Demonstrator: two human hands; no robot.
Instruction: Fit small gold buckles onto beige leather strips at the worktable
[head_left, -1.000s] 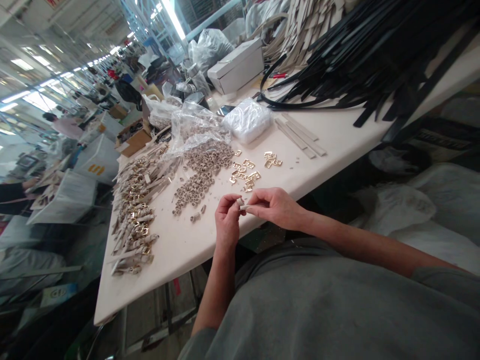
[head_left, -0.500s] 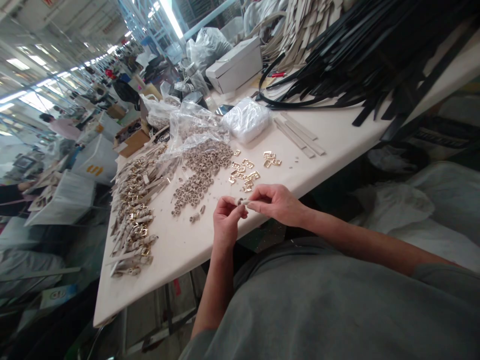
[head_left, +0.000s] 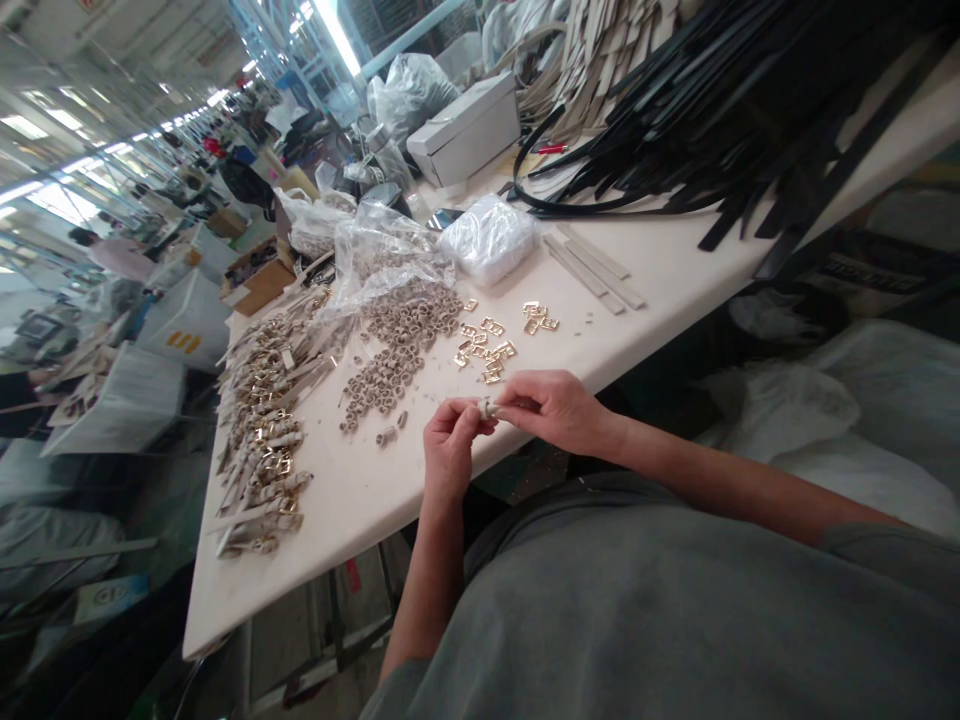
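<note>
My left hand (head_left: 450,440) and my right hand (head_left: 559,408) meet over the table's near edge. Between their fingertips is a small beige strap piece (head_left: 489,408) with what looks like a loop around it; both hands pinch it, and the fingers hide most of it. Just beyond them lie gold buckles (head_left: 491,352), with a smaller cluster of buckles (head_left: 536,318) to the right. A heap of small beige strap loops (head_left: 386,375) spreads to the left of the buckles. Along the table's left side is a pile of beige straps with gold buckles (head_left: 266,440).
Flat beige strips (head_left: 592,270) lie behind the buckles. A clear plastic bag (head_left: 390,245), a white plastic-wrapped bundle (head_left: 489,240) and a white box (head_left: 465,130) stand farther back. Black straps (head_left: 675,140) cover the far right. A person (head_left: 120,255) is in the left background.
My fingers have shifted slightly on the strap piece, and the pale loop between them shows more plainly. Both hands keep their pinch; the view has moved a little.
</note>
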